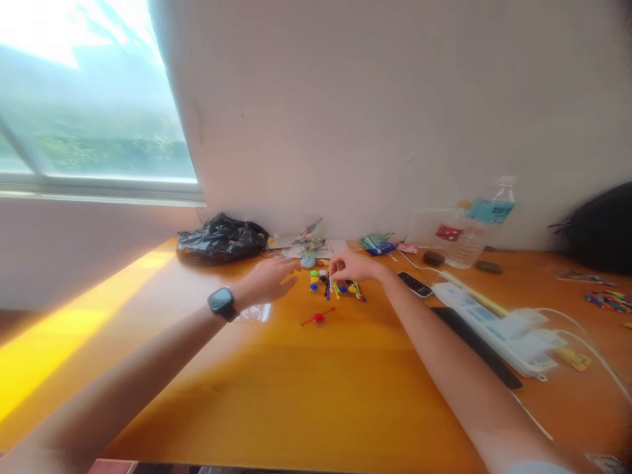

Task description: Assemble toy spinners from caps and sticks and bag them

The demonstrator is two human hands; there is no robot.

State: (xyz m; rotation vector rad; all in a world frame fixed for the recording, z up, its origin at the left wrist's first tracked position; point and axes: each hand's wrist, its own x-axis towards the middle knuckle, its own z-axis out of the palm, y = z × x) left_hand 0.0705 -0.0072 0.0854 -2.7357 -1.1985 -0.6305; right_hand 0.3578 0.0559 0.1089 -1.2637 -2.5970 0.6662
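My right hand (359, 266) is above a group of small coloured plastic pieces, thumb and fingertips pinched together. Whatever the pinch holds is too small to make out. Just below the fingertips stands or lies a dark blue stick (327, 288). Yellow sticks (336, 289) and a blue round piece (343, 289) lie under the palm, partly hidden. My left hand (269, 283), with a smartwatch on the wrist, hovers left of the pieces, fingers stretched out and holding nothing. Between the hands are green, yellow and blue round pieces (314, 281). Nearer me lies a red disc (318, 318) with red sticks.
A black plastic bag (222, 238) sits at the back left. Behind the pieces are assembled plastic parts on paper (340, 248) and a blue-green packet (378, 244). To the right are a phone (415, 284), a power strip (486, 322) with cables, and bottles (464, 243).
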